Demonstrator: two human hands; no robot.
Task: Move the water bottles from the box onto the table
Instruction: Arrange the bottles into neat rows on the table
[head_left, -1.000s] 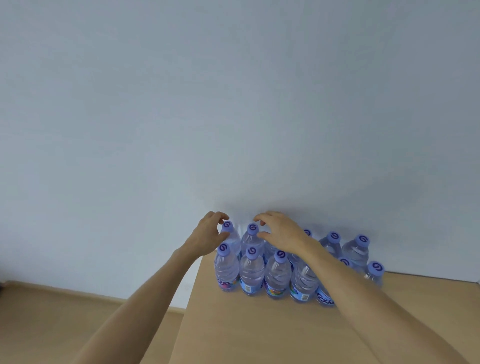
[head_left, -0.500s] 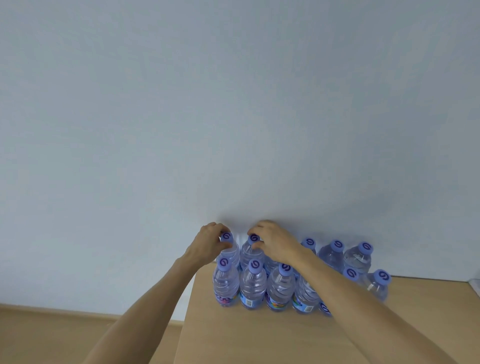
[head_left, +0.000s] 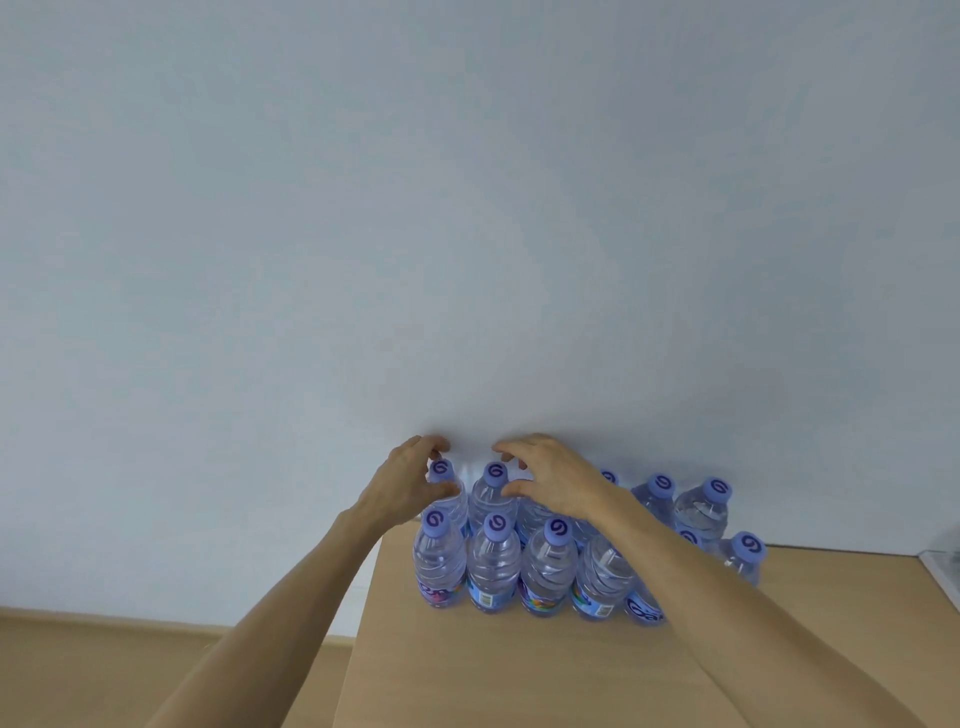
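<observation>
A plain indoor room, home or office I cannot tell: a bare pale blue wall (head_left: 467, 208), a light wooden floor (head_left: 104, 670) meeting it below, and a light wood table (head_left: 493, 675) pushed against it.

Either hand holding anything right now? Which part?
Left hand pinches the back-left clear plastic water bottle at its purple cap. Right hand curls around the neighbouring bottle's purple cap; contact unclear.

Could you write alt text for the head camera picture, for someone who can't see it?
Two bare hands reach over a cluster of capped water bottles standing on a wooden table against a pale wall. The left hand curls around the back-left bottle at its neck; the right hand hovers, fingers curled, by the next bottle's cap.
</observation>
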